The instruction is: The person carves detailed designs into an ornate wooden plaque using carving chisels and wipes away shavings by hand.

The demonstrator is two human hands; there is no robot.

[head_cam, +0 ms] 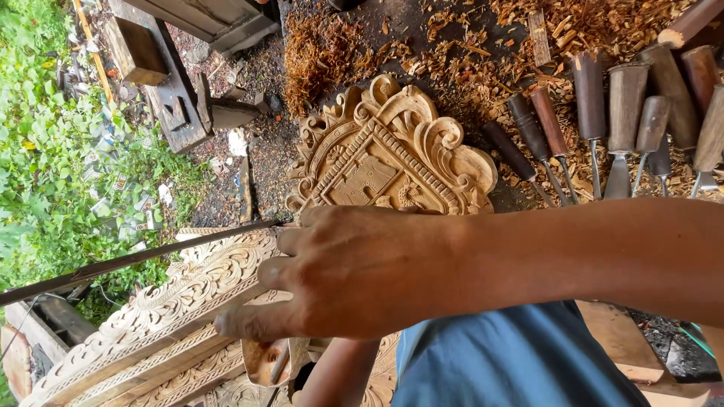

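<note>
My workbench [422, 22] is dark and littered: wood shavings [324, 53] heap across its top, thick and orange. On it lies the carved crest panel [392, 151], flat, scrolls along its rim. Beside that, a row of chisels [596, 113] rests handles up on the chips, blades toward me. Nearer me, a long carved frame piece [151, 324] runs slantwise beneath my arm.

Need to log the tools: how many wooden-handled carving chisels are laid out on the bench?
10 wooden-handled carving chisels at least, in one row at upper right on the shavings: from the dark slanted one across to the frame edge. More may lie out of view.
</note>
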